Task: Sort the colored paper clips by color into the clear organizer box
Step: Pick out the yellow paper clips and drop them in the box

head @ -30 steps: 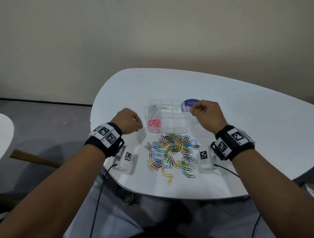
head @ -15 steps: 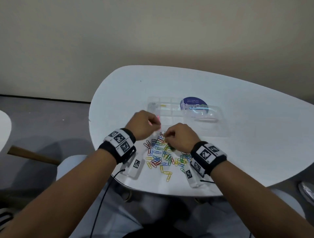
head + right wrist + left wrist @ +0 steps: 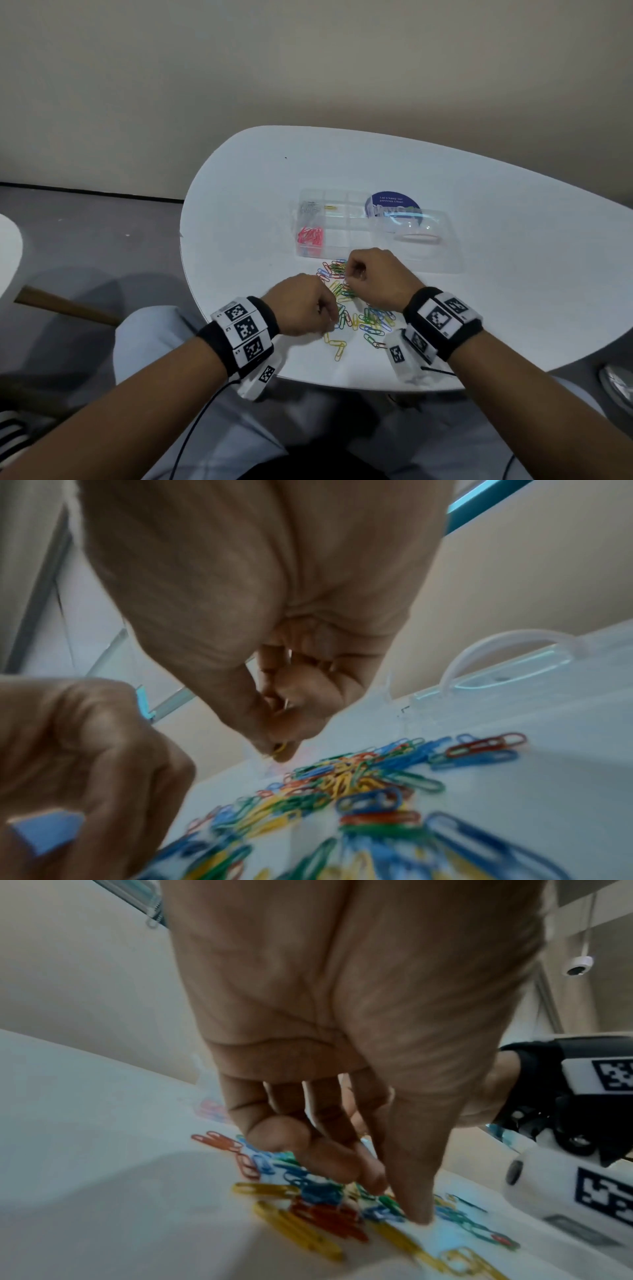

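Note:
A pile of colored paper clips (image 3: 359, 313) lies on the white table (image 3: 513, 291), just in front of the clear organizer box (image 3: 346, 250). The box holds pink clips (image 3: 310, 236) at front left, silver clips (image 3: 310, 207) at back left and a yellow clip (image 3: 330, 207) beside those. My right hand (image 3: 347, 279) is over the pile's far part and pinches a yellow paper clip (image 3: 279, 748) between thumb and fingertip. My left hand (image 3: 330, 322) is at the pile's near left; its thumb (image 3: 418, 1215) and fingertips (image 3: 342, 1167) reach down onto the clips with nothing seen held.
The box's clear lid (image 3: 421, 240) lies open flat to the right, over a blue round sticker (image 3: 392, 204). The table's curved near edge (image 3: 342, 385) runs just behind my wrists. Another white tabletop (image 3: 8, 253) shows at far left, above the grey floor.
The right hand came from the box down to the pile and now pinches a yellow clip. The left hand pulled back from the box's front to the pile's near left.

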### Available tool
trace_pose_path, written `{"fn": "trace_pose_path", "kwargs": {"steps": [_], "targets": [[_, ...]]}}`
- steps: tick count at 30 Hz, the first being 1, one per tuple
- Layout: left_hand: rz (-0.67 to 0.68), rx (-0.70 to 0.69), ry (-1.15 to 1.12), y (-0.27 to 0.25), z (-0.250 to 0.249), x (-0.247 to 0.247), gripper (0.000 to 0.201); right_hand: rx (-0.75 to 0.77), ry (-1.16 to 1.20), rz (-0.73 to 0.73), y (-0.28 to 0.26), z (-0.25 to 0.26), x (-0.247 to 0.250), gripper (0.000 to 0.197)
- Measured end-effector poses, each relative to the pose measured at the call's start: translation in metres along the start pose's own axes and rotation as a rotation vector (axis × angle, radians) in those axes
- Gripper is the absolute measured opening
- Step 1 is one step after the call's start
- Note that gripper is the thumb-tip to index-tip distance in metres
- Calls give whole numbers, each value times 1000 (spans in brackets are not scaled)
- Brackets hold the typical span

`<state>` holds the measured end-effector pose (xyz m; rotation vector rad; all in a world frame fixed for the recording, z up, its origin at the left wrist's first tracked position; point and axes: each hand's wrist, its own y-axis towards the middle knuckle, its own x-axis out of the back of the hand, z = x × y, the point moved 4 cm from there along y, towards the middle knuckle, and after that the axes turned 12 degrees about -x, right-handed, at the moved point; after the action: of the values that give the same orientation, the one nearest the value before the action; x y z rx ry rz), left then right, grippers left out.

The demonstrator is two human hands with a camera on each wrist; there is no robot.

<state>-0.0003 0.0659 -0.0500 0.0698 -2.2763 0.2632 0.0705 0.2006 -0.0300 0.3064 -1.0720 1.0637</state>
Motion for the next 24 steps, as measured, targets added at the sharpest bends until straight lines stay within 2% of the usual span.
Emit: {"fn": "trace_pose_path", "kwargs": {"steps": [4,6,8,12,18,24], "targets": [[147,-41,181,-8,-7,-9,28,74,-9,188,-42,0,-12,24],[147,-33,253,-10,-7,-9,30,103,-62,286,-59,-1,-25,23],[122,-42,266,-9,-7,-8,26,99,-126,324,-67,-2,-34,23],[105,-44,279,-8,-12,-9,22,94,-150,279,-68,-1,-41,21],[112,-71,416,-11,-15,-15,15,104,-195,208,-66,2,-46,10],[73,-119,499,-15,-17,-22,18,199,-324,185,-75,4,-45,16]]}}
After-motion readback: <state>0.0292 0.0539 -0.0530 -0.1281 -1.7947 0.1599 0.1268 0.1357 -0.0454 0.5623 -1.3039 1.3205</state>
